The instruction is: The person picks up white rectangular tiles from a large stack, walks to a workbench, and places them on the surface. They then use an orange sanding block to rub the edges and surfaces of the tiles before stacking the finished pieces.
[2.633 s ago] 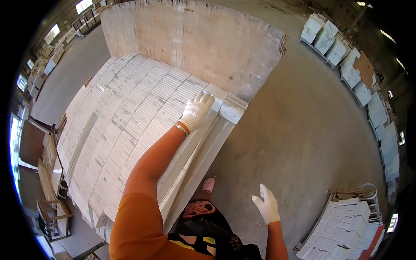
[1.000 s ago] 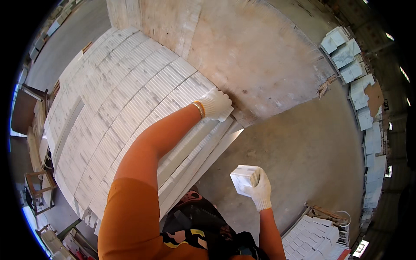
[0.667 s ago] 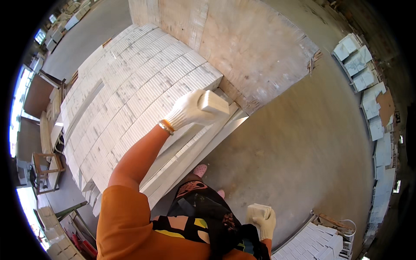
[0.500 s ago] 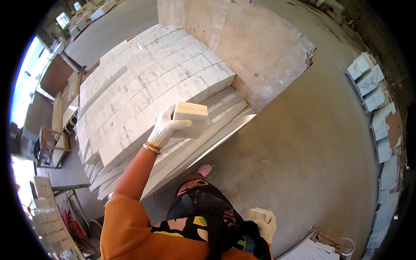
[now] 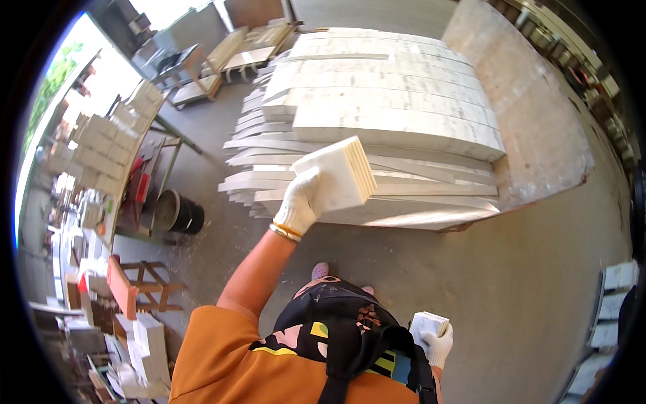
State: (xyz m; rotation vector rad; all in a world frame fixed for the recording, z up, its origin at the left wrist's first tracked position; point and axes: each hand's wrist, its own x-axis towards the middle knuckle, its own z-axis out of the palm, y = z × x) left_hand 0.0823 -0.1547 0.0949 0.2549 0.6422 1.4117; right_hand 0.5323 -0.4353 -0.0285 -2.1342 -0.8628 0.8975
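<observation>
My left hand (image 5: 297, 205), in a white knit glove, grips a stack of several square pale marble tiles (image 5: 340, 176) by one side. The tiles are tilted and held out at arm's length, with their layered edges facing right. Low at my right side, my right hand (image 5: 441, 347), also gloved, is closed round a smaller stack of white tiles (image 5: 428, 326) with grey veining. Beyond the left hand lies a large pile of long white stone strips (image 5: 397, 79), with uneven ends on its left and near sides.
An upright wooden board (image 5: 535, 124) stands against the pile's right end. On the left are a bench of stacked blocks (image 5: 101, 151), a black bucket (image 5: 178, 212) and an orange-topped wooden stool (image 5: 124, 289). Stone pieces (image 5: 614, 306) line the right edge.
The view has swung left, bringing the bench, bucket and stool into fuller sight. My left hand has turned its tile stack so the broad face shows. Both hands keep their stacks.
</observation>
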